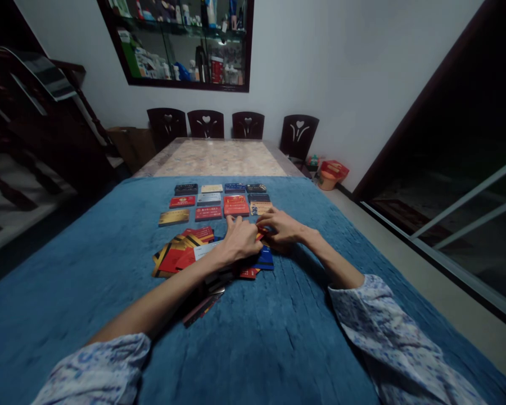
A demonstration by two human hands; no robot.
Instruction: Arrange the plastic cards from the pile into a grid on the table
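My left hand (239,239) is closed over a loose heap of cards, its fingers curled and partly hidden from me. A red and yellow card (260,234) shows between the two hands. My right hand (280,226) pinches this card from the right, and the left fingers meet its other side. Below them the heap fans out: red cards (175,257), a white card (203,250), a blue card (265,259) and several more. Just beyond my left hand lies a stack of red cards (236,206). An orange-patterned card (260,208) lies right behind my right fingers.
Card stacks stand in rows, among them a gold card (174,217) and a silver card (209,199). A blue cloth (295,337) covers the near table; the marble-like tabletop (223,157) shows beyond. Several dark chairs (299,135) stand behind. More cards (202,308) lie under my left forearm.
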